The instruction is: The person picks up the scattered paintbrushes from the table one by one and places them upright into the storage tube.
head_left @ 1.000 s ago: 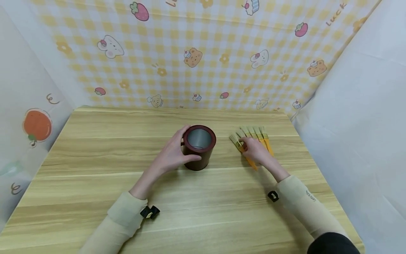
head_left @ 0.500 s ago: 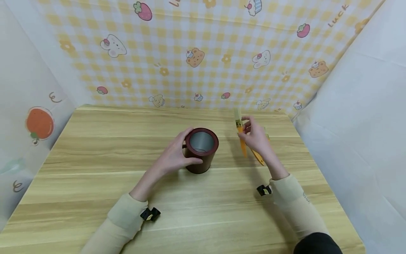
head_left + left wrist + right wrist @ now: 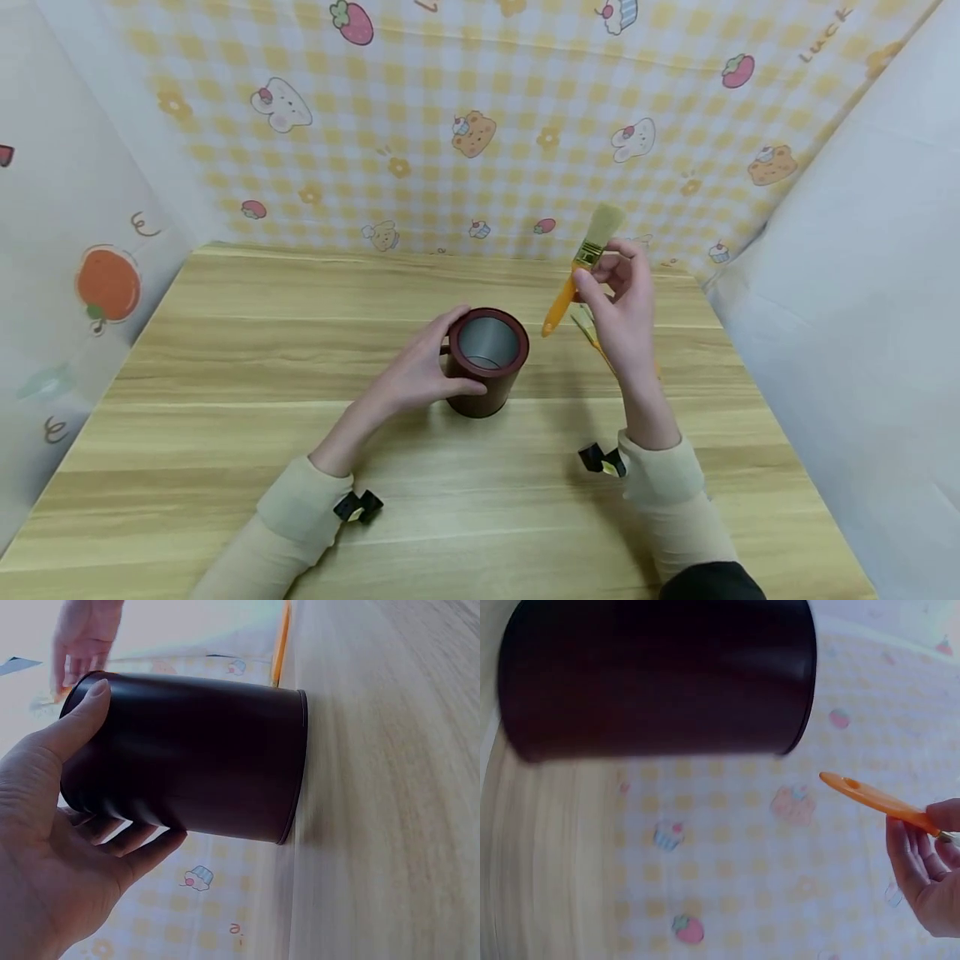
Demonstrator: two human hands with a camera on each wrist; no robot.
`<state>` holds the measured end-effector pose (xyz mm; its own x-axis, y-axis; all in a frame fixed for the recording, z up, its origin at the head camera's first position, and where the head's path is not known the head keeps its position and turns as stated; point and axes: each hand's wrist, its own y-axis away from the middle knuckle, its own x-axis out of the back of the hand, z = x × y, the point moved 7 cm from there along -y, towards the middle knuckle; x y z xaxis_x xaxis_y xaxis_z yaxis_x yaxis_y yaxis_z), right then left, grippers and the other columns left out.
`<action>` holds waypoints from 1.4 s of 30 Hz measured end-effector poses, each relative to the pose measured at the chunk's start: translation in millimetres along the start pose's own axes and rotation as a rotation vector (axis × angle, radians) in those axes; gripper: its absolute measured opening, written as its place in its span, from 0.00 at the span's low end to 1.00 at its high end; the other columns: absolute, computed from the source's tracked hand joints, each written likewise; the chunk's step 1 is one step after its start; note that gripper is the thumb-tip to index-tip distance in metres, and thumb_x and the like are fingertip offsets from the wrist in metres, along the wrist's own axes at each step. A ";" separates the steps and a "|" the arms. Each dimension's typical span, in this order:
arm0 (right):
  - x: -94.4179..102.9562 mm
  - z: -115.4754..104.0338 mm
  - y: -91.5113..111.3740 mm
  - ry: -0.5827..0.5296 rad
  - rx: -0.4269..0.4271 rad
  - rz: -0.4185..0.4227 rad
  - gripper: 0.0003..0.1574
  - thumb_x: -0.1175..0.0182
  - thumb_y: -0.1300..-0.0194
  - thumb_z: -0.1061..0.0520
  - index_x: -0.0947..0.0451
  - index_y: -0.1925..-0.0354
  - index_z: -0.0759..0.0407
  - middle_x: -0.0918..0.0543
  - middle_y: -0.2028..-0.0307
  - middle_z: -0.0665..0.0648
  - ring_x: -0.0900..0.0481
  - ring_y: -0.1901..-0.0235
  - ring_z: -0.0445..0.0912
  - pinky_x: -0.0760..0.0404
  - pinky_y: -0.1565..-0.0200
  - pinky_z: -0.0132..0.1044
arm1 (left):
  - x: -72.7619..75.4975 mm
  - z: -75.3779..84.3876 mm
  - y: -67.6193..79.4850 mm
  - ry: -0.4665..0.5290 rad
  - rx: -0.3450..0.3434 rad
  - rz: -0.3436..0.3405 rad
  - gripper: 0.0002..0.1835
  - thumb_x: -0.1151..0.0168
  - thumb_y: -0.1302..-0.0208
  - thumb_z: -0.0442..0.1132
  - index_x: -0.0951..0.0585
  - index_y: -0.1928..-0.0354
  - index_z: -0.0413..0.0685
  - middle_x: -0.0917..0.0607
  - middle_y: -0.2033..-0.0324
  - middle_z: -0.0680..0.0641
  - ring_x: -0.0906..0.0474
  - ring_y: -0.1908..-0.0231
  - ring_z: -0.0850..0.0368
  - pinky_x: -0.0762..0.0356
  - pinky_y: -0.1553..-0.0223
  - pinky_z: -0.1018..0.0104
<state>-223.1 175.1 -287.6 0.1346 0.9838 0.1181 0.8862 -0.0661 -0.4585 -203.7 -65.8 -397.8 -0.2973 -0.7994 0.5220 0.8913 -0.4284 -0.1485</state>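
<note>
An upright dark brown cup (image 3: 487, 350) with a grey inside stands on the wooden table, its rim reddish brown. My left hand (image 3: 420, 367) grips it from the left, thumb on the near side and fingers round the far side, as the left wrist view also shows. To the right, my right hand (image 3: 626, 300) pinches a paintbrush (image 3: 566, 300) in the air, bristles up and orange handle slanting down towards the cup. In the right wrist view the handle (image 3: 874, 799) points at the cup's side. More paintbrushes (image 3: 588, 327) lie on the table, mostly hidden behind my right hand.
A cloth with yellow checks and cartoon prints (image 3: 420, 142) hangs behind the table (image 3: 450, 517). White sheets close off the left side (image 3: 45, 333) and the right side (image 3: 862, 292).
My right hand has picked a paintbrush up off the table, raised it and tilted its handle towards the cup. My left hand has kept its grip on the cup.
</note>
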 end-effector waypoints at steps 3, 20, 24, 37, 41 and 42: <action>-4.6 -13.6 5.8 -0.100 0.088 0.014 0.21 0.38 0.31 0.69 0.30 0.46 0.50 0.24 0.62 0.51 0.19 0.64 0.42 0.09 0.62 0.36 | -0.7 1.1 -0.6 0.007 -0.003 -0.025 0.61 0.15 0.52 0.50 0.44 0.19 0.55 0.33 0.25 0.46 0.28 0.30 0.44 0.27 0.29 0.44; -45.0 -13.1 24.9 0.186 0.082 -0.297 0.17 0.32 0.33 0.64 0.28 0.50 0.62 0.14 0.58 0.57 0.12 0.61 0.41 0.12 0.59 0.31 | -0.5 1.5 6.7 0.072 -0.030 -0.064 0.61 0.16 0.51 0.47 0.45 0.19 0.54 0.33 0.26 0.47 0.32 0.27 0.45 0.28 0.28 0.43; -49.5 -9.8 28.5 0.285 0.108 -0.356 0.14 0.31 0.33 0.61 0.24 0.52 0.58 0.12 0.60 0.56 0.13 0.61 0.43 0.11 0.54 0.37 | -2.8 0.5 8.7 0.062 -0.043 -0.060 0.61 0.16 0.51 0.46 0.45 0.19 0.55 0.32 0.26 0.46 0.31 0.28 0.45 0.26 0.29 0.44; -54.4 3.8 25.8 0.450 0.131 -0.420 0.11 0.30 0.33 0.58 0.20 0.54 0.54 0.11 0.58 0.52 0.13 0.54 0.45 0.14 0.48 0.47 | -6.7 -0.8 1.1 0.074 -0.052 -0.066 0.60 0.16 0.51 0.48 0.45 0.20 0.57 0.32 0.26 0.48 0.30 0.29 0.46 0.25 0.30 0.45; -49.6 8.1 21.8 0.447 0.106 -0.403 0.14 0.33 0.30 0.56 0.19 0.47 0.54 0.10 0.56 0.54 0.12 0.52 0.48 0.14 0.45 0.50 | -6.8 -2.0 -0.6 0.070 -0.039 -0.061 0.60 0.16 0.51 0.48 0.44 0.20 0.58 0.32 0.26 0.48 0.30 0.29 0.46 0.26 0.29 0.45; -47.1 9.2 19.8 0.449 0.100 -0.394 0.15 0.33 0.29 0.56 0.20 0.46 0.55 0.10 0.56 0.55 0.12 0.52 0.49 0.14 0.45 0.50 | -6.6 -2.0 -1.0 0.066 -0.037 -0.059 0.60 0.16 0.51 0.49 0.45 0.20 0.59 0.32 0.27 0.48 0.30 0.29 0.46 0.26 0.29 0.45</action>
<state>-216.0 128.9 -310.3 -0.0015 0.7632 0.6462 0.8642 0.3261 -0.3832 -203.3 -60.9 -402.8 -0.3718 -0.7976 0.4749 0.8587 -0.4899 -0.1506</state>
